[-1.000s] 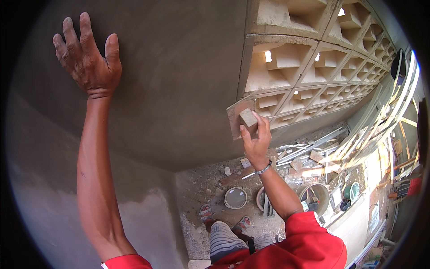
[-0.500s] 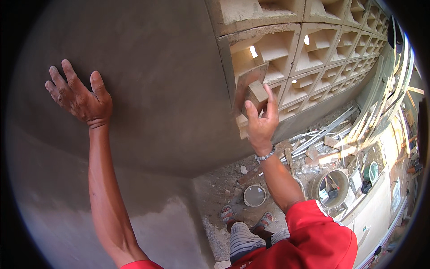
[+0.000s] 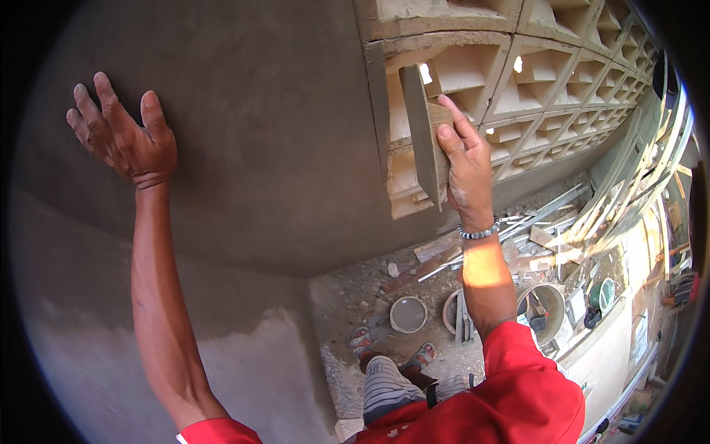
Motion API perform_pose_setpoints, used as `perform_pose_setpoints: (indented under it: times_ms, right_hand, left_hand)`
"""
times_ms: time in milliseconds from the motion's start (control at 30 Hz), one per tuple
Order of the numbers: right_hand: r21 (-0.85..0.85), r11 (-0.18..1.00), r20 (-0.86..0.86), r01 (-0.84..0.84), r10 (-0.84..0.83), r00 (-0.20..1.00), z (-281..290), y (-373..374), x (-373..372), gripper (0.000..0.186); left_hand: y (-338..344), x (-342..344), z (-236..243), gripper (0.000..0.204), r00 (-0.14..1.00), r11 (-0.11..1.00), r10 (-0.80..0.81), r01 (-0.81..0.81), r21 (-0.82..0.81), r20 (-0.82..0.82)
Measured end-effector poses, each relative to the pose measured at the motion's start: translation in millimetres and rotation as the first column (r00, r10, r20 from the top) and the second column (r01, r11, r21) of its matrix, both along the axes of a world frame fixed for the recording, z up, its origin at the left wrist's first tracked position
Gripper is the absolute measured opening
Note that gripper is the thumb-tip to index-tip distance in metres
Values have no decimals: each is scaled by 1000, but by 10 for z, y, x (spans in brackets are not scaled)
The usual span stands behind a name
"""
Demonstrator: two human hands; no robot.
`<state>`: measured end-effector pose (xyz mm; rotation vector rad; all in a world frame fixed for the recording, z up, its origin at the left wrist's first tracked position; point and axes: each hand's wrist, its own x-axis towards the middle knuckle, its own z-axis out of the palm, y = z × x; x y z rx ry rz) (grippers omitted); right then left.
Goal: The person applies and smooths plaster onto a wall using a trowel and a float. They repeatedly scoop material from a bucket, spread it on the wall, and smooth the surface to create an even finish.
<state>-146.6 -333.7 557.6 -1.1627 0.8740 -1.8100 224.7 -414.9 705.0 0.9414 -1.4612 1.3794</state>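
Plaster wall (image 3: 259,163), smooth and grey-brown, is seen left of a pale block screen (image 3: 444,29). In front of that screen's left edge, a flat float (image 3: 420,129) is held by the right hand (image 3: 470,166), tilted nearly edge-on; its block handle (image 3: 441,115) is pinched between thumb and fingers (image 3: 460,118). Well left of the screen, the left hand (image 3: 126,137) is raised, fingers spread (whether its palm is pressed to the wall cannot be told). Below the screen, a round bucket (image 3: 408,314) is set on rubble-strewn ground (image 3: 344,296).
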Motion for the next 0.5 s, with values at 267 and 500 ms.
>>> perform_pose_setpoints:
  times_ms: [267, 500]
  right_hand:
    - [92, 988, -280, 126, -96, 955, -277, 3, 128, 55]
    - [220, 975, -41, 26, -17, 999, -530, 351, 103, 57]
  left_hand:
    - [-74, -6, -2, 64, 998, 997, -52, 53, -59, 20]
    - [-44, 52, -2, 64, 999, 997, -34, 34, -65, 10]
